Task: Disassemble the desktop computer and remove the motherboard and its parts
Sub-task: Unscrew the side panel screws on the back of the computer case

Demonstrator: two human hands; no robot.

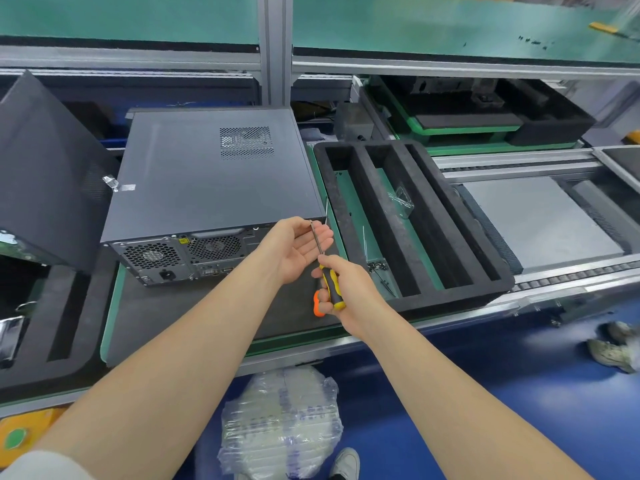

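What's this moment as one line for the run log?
left hand: open, palm up under screwdriver shaft | right hand: grips handle | computer: cover on | tray: loose screws inside

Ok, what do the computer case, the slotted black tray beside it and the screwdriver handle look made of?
Computer case: likely painted sheet metal, matte dark grey, with punched vent holes. Black tray: probably foam, dull, with thick cut walls. Screwdriver handle: seemingly plastic with rubbery grip, yellow and black.
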